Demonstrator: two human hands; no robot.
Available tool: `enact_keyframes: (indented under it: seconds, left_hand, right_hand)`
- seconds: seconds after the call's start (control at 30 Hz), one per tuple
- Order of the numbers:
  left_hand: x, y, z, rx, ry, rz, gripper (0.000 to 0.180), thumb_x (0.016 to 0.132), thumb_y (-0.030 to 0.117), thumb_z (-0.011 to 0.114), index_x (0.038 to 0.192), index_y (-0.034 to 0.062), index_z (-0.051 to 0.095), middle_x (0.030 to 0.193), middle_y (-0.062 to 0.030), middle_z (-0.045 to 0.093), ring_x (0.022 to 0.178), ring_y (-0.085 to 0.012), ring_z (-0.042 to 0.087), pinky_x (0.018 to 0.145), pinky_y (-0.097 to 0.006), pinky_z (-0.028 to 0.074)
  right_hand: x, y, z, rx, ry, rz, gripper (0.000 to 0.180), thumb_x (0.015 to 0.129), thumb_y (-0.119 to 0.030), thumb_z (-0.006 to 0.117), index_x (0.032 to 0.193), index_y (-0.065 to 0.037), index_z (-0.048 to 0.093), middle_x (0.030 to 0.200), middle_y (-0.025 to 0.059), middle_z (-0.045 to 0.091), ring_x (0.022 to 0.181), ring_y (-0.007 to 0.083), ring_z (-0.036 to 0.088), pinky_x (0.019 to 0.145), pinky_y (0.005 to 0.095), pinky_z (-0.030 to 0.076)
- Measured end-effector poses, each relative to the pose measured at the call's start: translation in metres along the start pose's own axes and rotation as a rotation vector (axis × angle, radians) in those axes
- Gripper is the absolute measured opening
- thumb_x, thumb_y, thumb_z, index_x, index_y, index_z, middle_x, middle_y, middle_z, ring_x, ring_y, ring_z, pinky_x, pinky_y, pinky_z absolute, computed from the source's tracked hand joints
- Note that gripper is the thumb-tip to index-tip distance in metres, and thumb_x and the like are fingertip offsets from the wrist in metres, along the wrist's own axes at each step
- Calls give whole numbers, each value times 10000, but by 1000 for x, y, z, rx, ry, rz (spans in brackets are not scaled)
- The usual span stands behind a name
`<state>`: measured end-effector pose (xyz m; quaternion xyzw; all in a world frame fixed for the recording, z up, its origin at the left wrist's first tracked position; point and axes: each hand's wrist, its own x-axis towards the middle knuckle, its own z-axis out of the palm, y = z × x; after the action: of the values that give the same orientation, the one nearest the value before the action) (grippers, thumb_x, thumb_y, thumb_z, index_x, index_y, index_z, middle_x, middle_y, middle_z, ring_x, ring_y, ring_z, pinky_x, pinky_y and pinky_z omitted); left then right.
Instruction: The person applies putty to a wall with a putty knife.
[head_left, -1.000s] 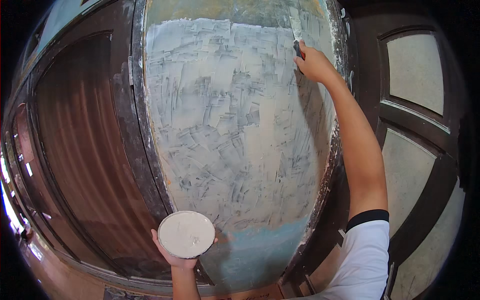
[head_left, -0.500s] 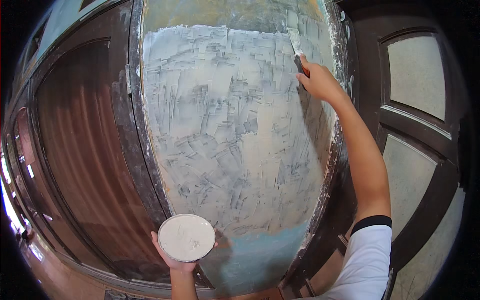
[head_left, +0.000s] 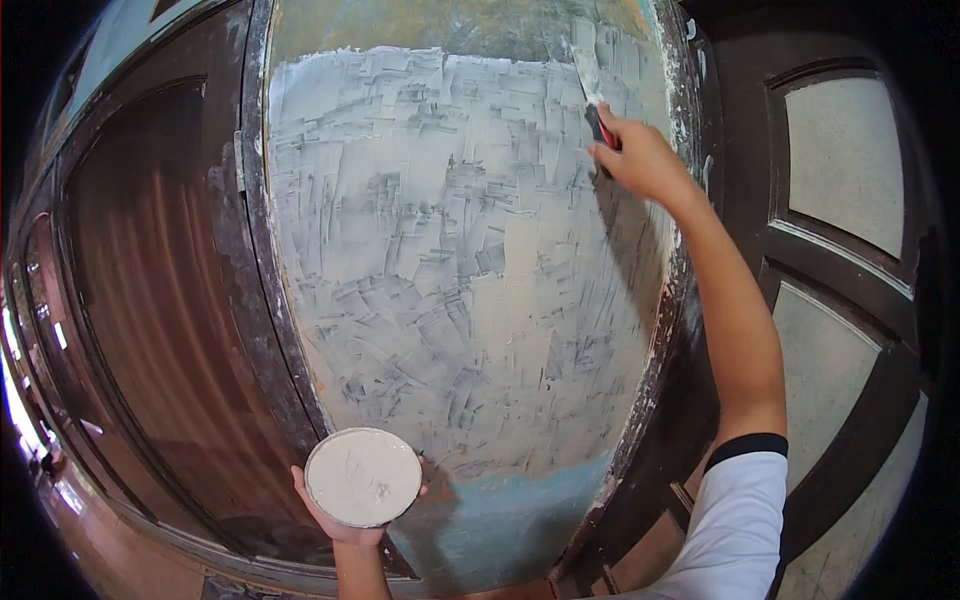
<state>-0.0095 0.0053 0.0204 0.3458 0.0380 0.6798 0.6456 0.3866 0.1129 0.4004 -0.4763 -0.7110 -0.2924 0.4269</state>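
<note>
My right hand (head_left: 645,155) is raised to the upper right of the wall panel, its fingers wrapped round the dark and red handle of a putty knife (head_left: 588,75). The knife's blade, smeared with pale putty, lies against the wall near the top edge of the coated area. Low in front, my left hand (head_left: 340,525) cups a round tub of putty (head_left: 362,478) from below, its off-white filling facing up. Streaky white putty (head_left: 430,230) covers most of the wall panel, with grey showing through.
Dark, putty-spotted wooden frames (head_left: 262,200) border the panel on both sides. A brown shutter (head_left: 170,300) stands at left, a dark door with pale panes (head_left: 845,165) at right. Bare blue-green wall (head_left: 490,530) shows below the putty.
The whole view has shifted slightly, the wall's left edge and the tub appearing a little further left. Both hands keep their holds, and the knife stays at the upper right.
</note>
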Motion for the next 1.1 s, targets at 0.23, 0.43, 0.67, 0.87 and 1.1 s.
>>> enact_keyframes:
  seconds: [0.23,0.43,0.67,0.87,1.1]
  left_hand:
    - [4,-9,14,-268,97,42,1009,881,883,352,1534,120,449,1504,-292,487,1225,-697,495,813,-854,472]
    - [10,-16,24,-279,100,25,1014,876,885,357,1533,117,449,1482,-298,504,1206,-697,505,778,-823,501]
    - [5,-14,8,-345,109,63,1047,833,923,389,1575,185,414,1575,-288,414,1283,-711,434,849,-900,410]
    - [4,-19,16,-350,115,74,993,870,882,399,1530,144,469,1500,-284,497,1210,-705,489,796,-838,474]
    - [-6,-15,12,-296,164,108,998,876,878,396,1521,121,471,1476,-300,511,1204,-705,492,779,-846,476]
  right_hand:
    - [30,4,-33,42,167,-18,659,931,-329,717,1476,-1,543,1018,260,734,954,437,710,870,450,552]
    - [34,20,-10,-58,43,-43,677,926,-341,717,1480,3,537,1039,286,726,973,453,704,878,453,562]
    - [2,19,-20,34,128,-60,687,937,-301,749,1513,-17,508,909,184,736,740,233,676,770,366,544]
    - [43,7,-44,100,-56,178,656,933,-319,752,1482,-19,554,873,198,723,695,218,648,725,376,548]
    - [-11,22,-3,100,95,-36,634,904,-286,768,1433,11,584,995,233,729,901,333,709,846,387,548]
